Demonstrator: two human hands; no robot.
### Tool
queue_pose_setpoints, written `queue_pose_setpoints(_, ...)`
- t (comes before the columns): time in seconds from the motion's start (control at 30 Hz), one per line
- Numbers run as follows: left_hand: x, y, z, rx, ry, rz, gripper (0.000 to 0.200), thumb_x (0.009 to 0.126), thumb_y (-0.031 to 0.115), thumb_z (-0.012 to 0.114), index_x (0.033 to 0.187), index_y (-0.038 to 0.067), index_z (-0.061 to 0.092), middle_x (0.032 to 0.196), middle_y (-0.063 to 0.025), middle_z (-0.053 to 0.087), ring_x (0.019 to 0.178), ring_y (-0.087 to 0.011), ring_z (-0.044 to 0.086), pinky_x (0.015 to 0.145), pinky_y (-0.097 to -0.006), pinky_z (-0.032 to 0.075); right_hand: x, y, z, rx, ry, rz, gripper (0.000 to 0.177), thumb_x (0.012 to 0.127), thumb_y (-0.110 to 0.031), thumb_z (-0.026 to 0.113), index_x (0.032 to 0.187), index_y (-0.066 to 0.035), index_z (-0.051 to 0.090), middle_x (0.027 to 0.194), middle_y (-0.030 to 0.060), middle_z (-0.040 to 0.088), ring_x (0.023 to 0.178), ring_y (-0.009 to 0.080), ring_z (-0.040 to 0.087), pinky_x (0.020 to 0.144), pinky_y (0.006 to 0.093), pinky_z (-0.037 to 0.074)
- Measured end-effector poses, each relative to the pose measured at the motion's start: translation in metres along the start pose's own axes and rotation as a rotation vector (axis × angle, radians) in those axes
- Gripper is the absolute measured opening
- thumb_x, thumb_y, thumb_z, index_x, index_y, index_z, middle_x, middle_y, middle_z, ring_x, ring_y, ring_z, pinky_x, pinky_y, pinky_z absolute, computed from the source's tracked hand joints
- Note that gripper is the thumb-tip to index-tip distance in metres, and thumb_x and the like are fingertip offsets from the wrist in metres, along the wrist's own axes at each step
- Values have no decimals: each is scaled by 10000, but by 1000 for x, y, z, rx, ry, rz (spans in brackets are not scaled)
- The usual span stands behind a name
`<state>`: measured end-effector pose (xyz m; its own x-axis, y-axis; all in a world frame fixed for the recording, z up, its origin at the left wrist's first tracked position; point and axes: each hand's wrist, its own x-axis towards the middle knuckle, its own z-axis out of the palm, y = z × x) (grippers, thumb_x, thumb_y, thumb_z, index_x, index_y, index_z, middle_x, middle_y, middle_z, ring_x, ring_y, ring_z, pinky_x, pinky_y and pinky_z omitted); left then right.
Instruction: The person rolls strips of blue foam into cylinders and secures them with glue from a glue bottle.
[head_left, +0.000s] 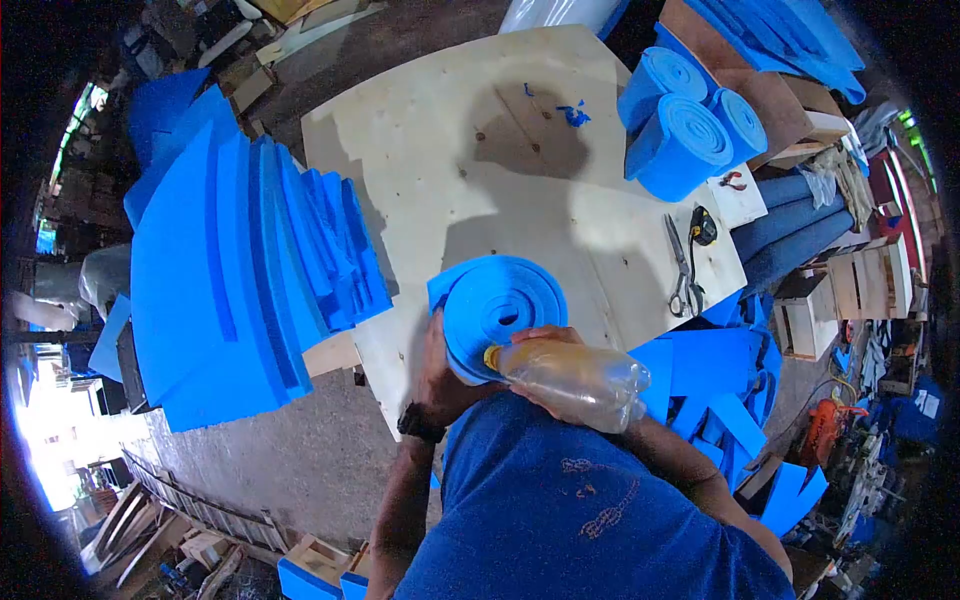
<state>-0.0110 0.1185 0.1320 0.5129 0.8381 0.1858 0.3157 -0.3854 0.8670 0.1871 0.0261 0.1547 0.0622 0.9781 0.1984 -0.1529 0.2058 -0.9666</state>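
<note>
A coiled roll of blue foam [505, 285] stands on end at the near edge of the wooden board, its spiral facing up. My left hand [440, 372] grips the roll's left side, thumb along its wall. In my right hand [548, 337] lies a clear plastic bottle [585, 375] with a cloudy yellowish content. It is tipped on its side, its yellow cap pointing left, right at the near rim of the roll. The fingers under the bottle are mostly hidden.
The plywood board [420, 130] carries three more foam rolls [690, 135], scissors [683, 270], a tape measure [704, 227] and blue scraps [573, 115]. Red-handled pliers [733, 181] lie at the right. Stacked foam sheets [230, 260] rise at the left; foam offcuts [715, 370] lie at the right.
</note>
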Motion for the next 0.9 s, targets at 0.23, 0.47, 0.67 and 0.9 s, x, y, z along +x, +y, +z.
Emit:
queue_pose_setpoints(0.23, 12, 7, 7, -143, -9, -134, 1283, 533, 293, 988, 1528, 28, 224, 1456, -173, 458, 1339, -293, 467, 1121, -426, 385, 20, -31, -5, 47, -69, 10, 547, 840, -127, 800, 1307, -31, 533, 1275, 116, 621, 1181, 212, 604, 996, 367, 523)
queue_pose_setpoints(0.47, 0, 1, 16, -84, 61, -75, 1361, 513, 248, 1013, 1558, 28, 168, 1487, -206, 411, 1370, -326, 436, 1150, -440, 360, 63, -43, -29, -174, 80, 103, 270, 899, -175, 765, 1113, -30, 687, 1056, 54, 718, 961, 150, 678, 803, 314, 564)
queue_pose_setpoints(0.67, 9, 14, 6, -39, 50, -66, 1341, 539, 281, 1002, 1561, 38, 168, 1515, -214, 378, 1365, -346, 444, 1152, -447, 356, 99, -46, -2, -432, -73, -147, 288, 891, -172, 776, 1108, -14, 671, 989, 55, 727, 917, 139, 674, 767, 304, 560)
queue_pose_setpoints(0.9, 12, 26, -2, -47, -13, -77, 1315, 562, 298, 990, 1560, 42, 173, 1525, -219, 366, 1370, -359, 439, 1154, -440, 357, 109, -52, 13, -253, -183, 40, 275, 892, -151, 773, 1106, -20, 662, 950, 61, 716, 854, 128, 667, 740, 302, 557)
